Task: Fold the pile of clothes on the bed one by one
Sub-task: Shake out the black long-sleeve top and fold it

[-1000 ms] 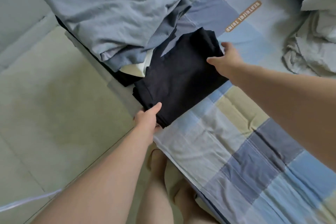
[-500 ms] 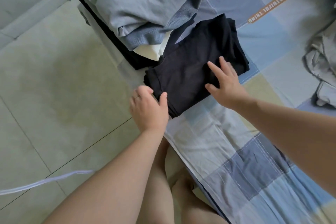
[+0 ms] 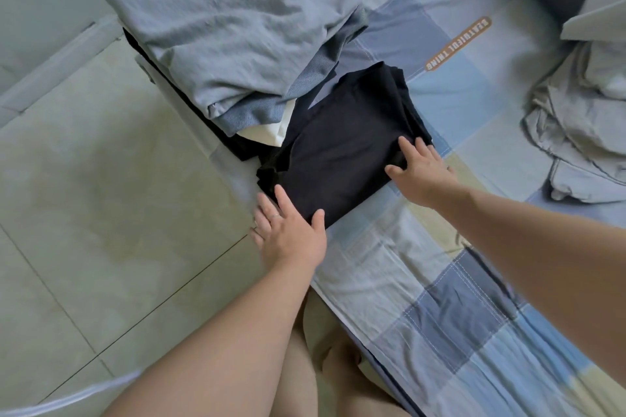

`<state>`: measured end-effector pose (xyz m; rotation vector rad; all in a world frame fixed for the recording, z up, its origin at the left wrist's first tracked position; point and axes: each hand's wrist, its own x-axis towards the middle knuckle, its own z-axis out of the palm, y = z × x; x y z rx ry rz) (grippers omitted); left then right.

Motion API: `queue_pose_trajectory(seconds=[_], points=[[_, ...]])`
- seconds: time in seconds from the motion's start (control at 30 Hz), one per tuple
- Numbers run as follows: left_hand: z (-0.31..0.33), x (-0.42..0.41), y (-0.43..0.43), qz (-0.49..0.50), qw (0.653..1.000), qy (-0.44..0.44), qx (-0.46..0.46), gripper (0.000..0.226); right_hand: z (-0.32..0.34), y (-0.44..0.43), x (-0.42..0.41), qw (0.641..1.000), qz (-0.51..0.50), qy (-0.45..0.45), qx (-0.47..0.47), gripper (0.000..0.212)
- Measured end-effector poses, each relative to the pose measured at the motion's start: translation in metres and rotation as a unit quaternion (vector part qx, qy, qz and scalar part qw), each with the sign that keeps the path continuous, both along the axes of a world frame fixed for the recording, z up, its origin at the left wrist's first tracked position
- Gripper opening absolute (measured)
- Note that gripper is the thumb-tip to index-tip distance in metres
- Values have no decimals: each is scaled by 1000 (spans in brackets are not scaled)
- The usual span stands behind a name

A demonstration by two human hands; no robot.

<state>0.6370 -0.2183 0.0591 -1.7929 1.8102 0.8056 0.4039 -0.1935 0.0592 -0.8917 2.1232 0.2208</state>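
The grey-blue garment [image 3: 216,10] is cut off by the top edge; the crumpled grey clothes [image 3: 582,118] are cut by the right edge; a white garment [image 3: 271,136] is largely hidden beneath the grey-blue one and the folded black garment [image 3: 342,152]; a white cord [image 3: 78,394] is blurred at lower left.

Only 1 text can be read: a narrow brown label [image 3: 458,44] on the checked sheet [image 3: 440,281] of the bed. Its pale capital letters say "BEAUTIFUL THING", 2 words in 1 line. The label lies on a slant across a pale blue square and is upside down for the camera. The letters are small and slightly blurred. No numbers or brand marks are legible elsewhere.
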Motion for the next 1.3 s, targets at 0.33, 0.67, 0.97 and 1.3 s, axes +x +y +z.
queue_pose_trajectory(seconds=[0.33,0.67,0.97,1.3], points=[[143,-14,3,-198,977,82,-1,69,170,56,28,996,-58,-26,-59,66],[270,-129,-2,-343,923,172,9,65,326,144,5,955,-283,53,-68,68],[338,-235,82,-473,843,257,20,66,393,261,11,898,-421,112,-66,68],[369,-317,278,-568,766,296,59,66,400,476,-4,855,-492,143,-84,67]])
